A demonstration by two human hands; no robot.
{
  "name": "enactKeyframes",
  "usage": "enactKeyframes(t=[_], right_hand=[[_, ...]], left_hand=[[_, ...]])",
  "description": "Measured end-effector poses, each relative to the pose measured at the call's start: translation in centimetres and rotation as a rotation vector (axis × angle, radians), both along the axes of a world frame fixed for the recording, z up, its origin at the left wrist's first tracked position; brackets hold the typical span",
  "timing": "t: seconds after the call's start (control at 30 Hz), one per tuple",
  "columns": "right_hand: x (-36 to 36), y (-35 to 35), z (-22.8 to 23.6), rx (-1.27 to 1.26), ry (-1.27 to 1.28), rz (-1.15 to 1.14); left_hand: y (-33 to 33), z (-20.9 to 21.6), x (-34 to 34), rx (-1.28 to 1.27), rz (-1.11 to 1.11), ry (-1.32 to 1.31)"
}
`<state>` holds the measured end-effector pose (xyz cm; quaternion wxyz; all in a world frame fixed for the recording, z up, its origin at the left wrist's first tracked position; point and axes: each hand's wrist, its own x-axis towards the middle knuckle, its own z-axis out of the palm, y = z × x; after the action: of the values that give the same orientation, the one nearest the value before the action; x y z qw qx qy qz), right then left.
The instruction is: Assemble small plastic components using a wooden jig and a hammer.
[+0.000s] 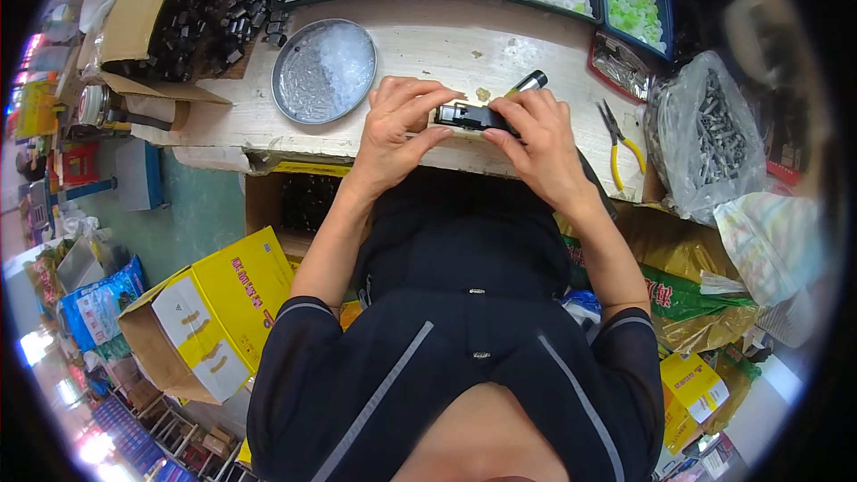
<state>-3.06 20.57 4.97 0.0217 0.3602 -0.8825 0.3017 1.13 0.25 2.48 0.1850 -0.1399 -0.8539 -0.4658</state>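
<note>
Both hands are working at the front edge of the pale worn wooden bench [428,45]. The left hand [399,120] and the right hand [536,138] are holding a small black rectangular plastic part [466,116] between them, just above the bench edge. Left fingers are curling over the part's left end, thumb beneath, pinching it. Right fingers are pressing together on its right end; a black-tipped pen-like tool [528,83] is sticking out above that hand, grip unclear.

Judgement: a fitting or assembly step is under way on the part; the next move probably calls for a steady two-handed hold and fine fingertip pressure.

Nearby: a round metal dish of clear small pieces [323,70], yellow-handled pliers [620,138], and a clear bag of grey metal parts [710,129].
</note>
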Motion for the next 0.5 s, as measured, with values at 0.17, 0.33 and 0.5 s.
enactKeyframes(t=[0.17,0.33,0.5], right_hand=[[0.3,-1.6,-2.2,0.012,0.16,-0.041],[0.0,-2.1,-2.6,0.04,0.178,-0.04],[-0.2,-1.7,-2.8,0.066,0.109,-0.02]], left_hand=[[-0.6,-1.7,0.3,-0.034,0.041,-0.043],[-0.3,-2.2,-0.1,-0.098,0.055,-0.046],[-0.5,-2.1,-0.7,-0.156,-0.007,-0.085]])
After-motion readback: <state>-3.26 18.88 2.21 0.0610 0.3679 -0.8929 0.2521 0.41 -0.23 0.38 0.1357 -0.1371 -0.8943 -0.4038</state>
